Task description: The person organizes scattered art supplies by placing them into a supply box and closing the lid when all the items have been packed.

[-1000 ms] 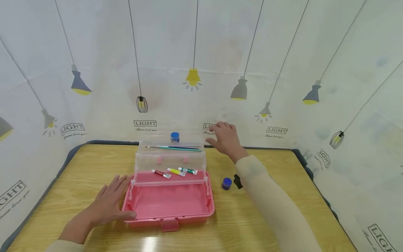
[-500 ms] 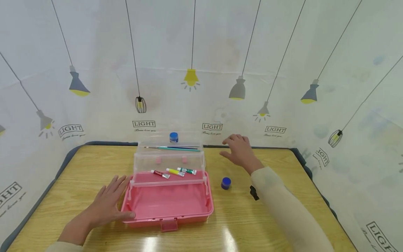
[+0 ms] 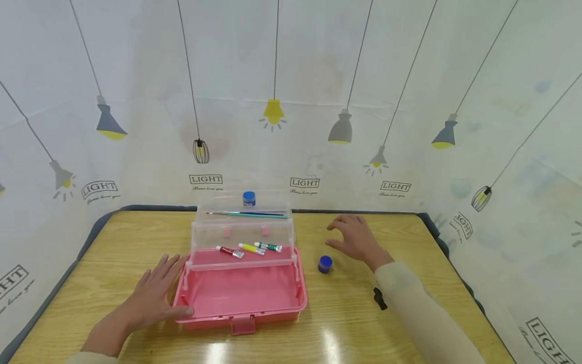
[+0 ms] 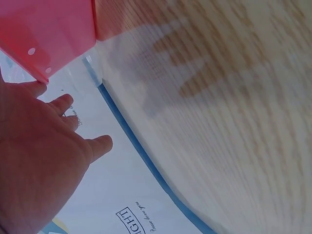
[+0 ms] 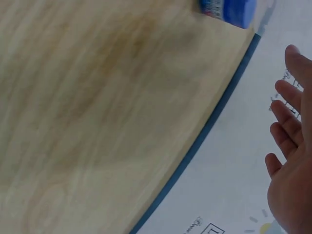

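Observation:
A pink storage box stands on the table with its clear lid and tray raised at the back. My left hand rests on its left side, thumb on the front left rim; the left wrist view shows those fingers at the pink wall. Right of the box sits a blue-capped jar, also at the top of the right wrist view as a blue jar. Just behind and right of that jar, my right hand hovers with relaxed fingers, holding nothing.
Three paint tubes, red, yellow and green, lie in the tray. Paintbrushes and another blue-capped jar are farther back. A lamp-print sheet lines the table's far edge.
My right hand has come back from behind the box, moving right and nearer to the blue-capped jar on the table. The left hand has stayed at the box's left side.

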The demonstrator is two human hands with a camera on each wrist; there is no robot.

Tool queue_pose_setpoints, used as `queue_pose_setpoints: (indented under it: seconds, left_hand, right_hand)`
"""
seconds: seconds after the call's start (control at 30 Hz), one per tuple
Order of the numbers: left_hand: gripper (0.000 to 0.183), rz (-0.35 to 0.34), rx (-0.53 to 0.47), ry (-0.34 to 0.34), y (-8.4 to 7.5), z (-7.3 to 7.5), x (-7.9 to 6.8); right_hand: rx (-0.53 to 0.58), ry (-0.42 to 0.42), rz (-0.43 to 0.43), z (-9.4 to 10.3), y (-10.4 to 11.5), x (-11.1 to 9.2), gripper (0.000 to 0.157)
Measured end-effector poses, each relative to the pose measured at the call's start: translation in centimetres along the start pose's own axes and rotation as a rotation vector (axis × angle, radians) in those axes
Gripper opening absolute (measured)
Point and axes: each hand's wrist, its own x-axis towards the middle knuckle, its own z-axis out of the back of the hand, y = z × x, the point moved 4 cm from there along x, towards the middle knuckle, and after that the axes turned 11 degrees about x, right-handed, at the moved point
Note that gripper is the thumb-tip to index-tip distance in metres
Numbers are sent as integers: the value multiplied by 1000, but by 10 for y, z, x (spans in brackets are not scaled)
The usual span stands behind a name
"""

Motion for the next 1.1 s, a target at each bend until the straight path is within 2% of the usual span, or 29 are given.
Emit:
queue_pose_setpoints:
  seconds: [0.2,0.53,0.67,0.87,1.1]
  left_hand:
    - [112,4,8,2,1,-1,1]
    - [113,8,2,10,0,0,0]
    - [112,9,-4,10,-1,0,0]
    - [112,13,-8,15,0,-1,1]
    - [112,12,-18,16,1,-2,1]
  right_hand:
    - [99,37,3,-13,-9,-13,38]
    - [147,151,-35,-33,-10,-29,47]
    - [151,167,-33,-38,-9,-31,47]
    - [147,181,-58,-45,-10,-31,39]
    - [159,172,-61,-47,-9,-32,35]
